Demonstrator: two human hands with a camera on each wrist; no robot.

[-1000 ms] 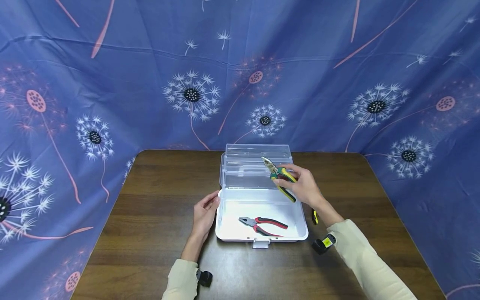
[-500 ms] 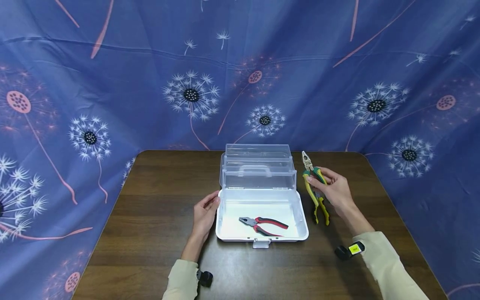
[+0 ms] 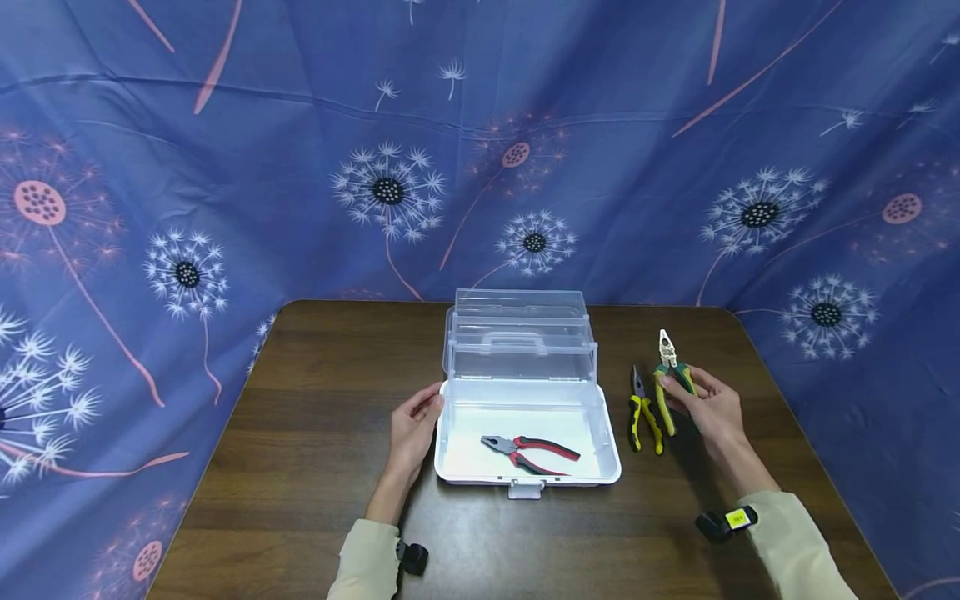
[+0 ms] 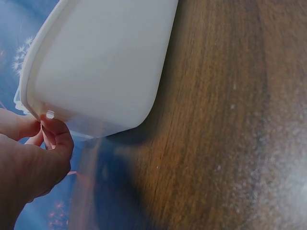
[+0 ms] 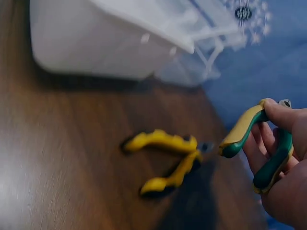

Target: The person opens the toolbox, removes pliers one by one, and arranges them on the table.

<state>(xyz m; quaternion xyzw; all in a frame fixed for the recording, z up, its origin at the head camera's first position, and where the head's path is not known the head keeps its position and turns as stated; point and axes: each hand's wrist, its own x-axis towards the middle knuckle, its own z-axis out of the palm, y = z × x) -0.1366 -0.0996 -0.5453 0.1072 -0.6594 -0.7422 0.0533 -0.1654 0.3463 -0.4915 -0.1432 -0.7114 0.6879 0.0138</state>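
Note:
My right hand (image 3: 708, 408) grips green-and-yellow combination pliers (image 3: 667, 354), their jaws pointing to the back of the table. In the right wrist view the green and yellow handles (image 5: 247, 125) are spread apart within the hand. Left of that hand, yellow-and-black long-nose pliers (image 3: 647, 421) lie on the table. My left hand (image 3: 412, 429) pinches the left rim of a white toolbox (image 3: 442, 462), thumb and finger on its edge in the left wrist view. Inside the box lie red-and-black combination pliers (image 3: 534, 452).
The box's clear lid and tiers (image 3: 522, 333) stand folded up behind it. A latch (image 3: 524, 490) hangs at its front. The wooden table (image 3: 337, 375) reaches back to a blue dandelion-print cloth (image 3: 300, 208), which also hangs at both sides.
My right hand has carried the green-and-yellow pliers from above the box out to the right, past the yellow-and-black ones, which now show fully. The left hand stays on the rim.

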